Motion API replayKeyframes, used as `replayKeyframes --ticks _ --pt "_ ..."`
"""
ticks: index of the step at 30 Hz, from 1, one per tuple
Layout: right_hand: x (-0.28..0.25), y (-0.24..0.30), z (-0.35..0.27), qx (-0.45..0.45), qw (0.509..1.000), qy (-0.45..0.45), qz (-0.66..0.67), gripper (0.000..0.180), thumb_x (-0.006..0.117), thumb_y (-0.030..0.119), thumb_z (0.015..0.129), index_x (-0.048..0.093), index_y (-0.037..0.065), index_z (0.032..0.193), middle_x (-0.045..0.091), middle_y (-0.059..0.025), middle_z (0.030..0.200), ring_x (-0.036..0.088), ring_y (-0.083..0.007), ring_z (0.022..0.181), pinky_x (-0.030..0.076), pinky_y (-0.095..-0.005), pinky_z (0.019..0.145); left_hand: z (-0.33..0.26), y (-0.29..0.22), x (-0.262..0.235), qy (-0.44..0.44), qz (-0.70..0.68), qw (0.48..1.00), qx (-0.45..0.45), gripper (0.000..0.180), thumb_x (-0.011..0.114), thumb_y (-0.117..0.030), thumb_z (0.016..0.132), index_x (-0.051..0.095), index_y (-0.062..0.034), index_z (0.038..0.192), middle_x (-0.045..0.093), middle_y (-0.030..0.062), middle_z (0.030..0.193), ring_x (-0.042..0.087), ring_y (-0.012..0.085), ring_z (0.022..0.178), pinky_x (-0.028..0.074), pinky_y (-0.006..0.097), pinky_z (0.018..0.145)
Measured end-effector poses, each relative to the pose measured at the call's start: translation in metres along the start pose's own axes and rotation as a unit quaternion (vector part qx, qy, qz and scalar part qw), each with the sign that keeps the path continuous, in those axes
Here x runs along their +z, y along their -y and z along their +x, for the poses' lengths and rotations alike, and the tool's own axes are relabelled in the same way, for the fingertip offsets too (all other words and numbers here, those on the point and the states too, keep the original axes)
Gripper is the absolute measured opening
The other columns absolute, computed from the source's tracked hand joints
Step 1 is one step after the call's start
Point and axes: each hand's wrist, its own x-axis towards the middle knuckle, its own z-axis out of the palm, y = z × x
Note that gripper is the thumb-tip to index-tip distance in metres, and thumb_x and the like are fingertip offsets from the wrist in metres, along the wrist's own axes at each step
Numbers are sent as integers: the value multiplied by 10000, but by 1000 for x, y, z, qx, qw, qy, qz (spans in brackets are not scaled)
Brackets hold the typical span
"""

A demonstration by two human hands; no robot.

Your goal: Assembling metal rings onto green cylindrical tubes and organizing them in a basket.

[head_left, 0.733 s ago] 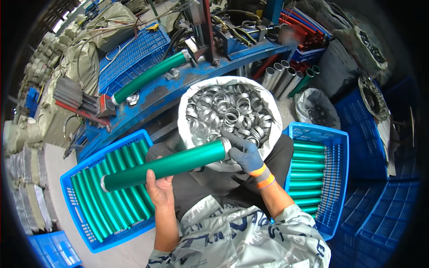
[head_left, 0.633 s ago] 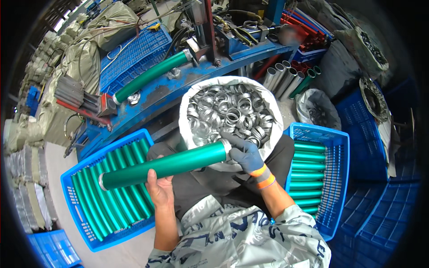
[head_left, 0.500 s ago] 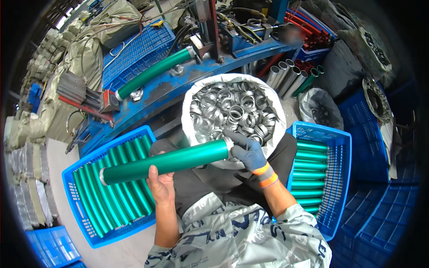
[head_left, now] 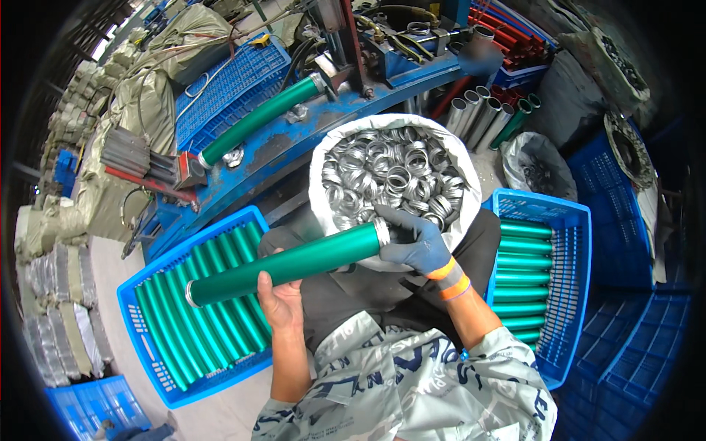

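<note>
A shiny green metal tube (head_left: 294, 263) lies slantwise across my lap, its right end higher, with a silver ring at each end. My left hand (head_left: 281, 300), bare, grips it from below near the middle, thumb on the near side. At the right end, my right hand (head_left: 419, 241) in a blue-grey glove has thumb and fingers closed round the silver ring (head_left: 382, 231). Part of that ring is hidden by the glove. Just beyond, a white sack (head_left: 321, 176) full of loose silver rings (head_left: 397, 178) stands between my knees.
A blue crate (head_left: 168, 397) of green tubes is at my left, another crate (head_left: 577, 294) at my right. Ahead runs a blue machine bench (head_left: 257, 165) with a green tube (head_left: 261, 119) clamped on it. Silver tubes (head_left: 482, 121) stand upright behind the sack.
The scene has slid slightly to the right in the picture as the head moved. My gloved fingers have spread and shifted around the ring, which shows more now. My left hand keeps its hold.
</note>
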Motion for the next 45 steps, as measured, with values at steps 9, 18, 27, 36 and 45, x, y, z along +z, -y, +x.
replayKeyframes --ticks 9,18,27,36,45 --pt "4 19 23 -11 998 50 -37 856 917 -20 907 570 -48 1689 753 -58 1452 691 -92 1221 560 -260 1081 16 13 -17 5 -27 999 -16 623 799 -474 1098 641 -77 1551 724 146 1549 724 330 1408 632 544 1170" --pt "-37 22 45 35 871 -25 -489 690 853 530 994 761 110 1534 752 -221 1520 724 -362 1418 546 -428 1216 40 -13 -28 -12 -116 993 -18 709 737 -543 1129 610 8 1555 672 198 1603 686 325 1452 601 484 1213" --pt "154 54 367 -311 686 9 -658 712 795 349 1008 583 148 1658 673 -191 1596 650 -424 1448 502 -528 1232 -2 -74 -120 -95 -102 988 62 518 725 -435 1167 673 -43 1501 716 148 1514 675 284 1423 595 457 1171" --pt "156 33 466 -336 519 -74 -782 676 822 204 938 616 210 1582 752 -73 1391 670 -360 1391 503 -682 1121 14 -79 -139 -123 -77 988 54 432 704 -405 1185 696 -68 1456 734 141 1486 683 297 1415 589 476 1139" --pt "50 143 186 -342 923 -97 -149 702 770 152 990 539 -16 1631 733 -114 1387 727 -195 1178 607 -356 994 216 -26 -6 -12 -79 997 3 581 784 -323 1141 565 -60 1611 673 142 1583 646 375 1477 495 649 1246"
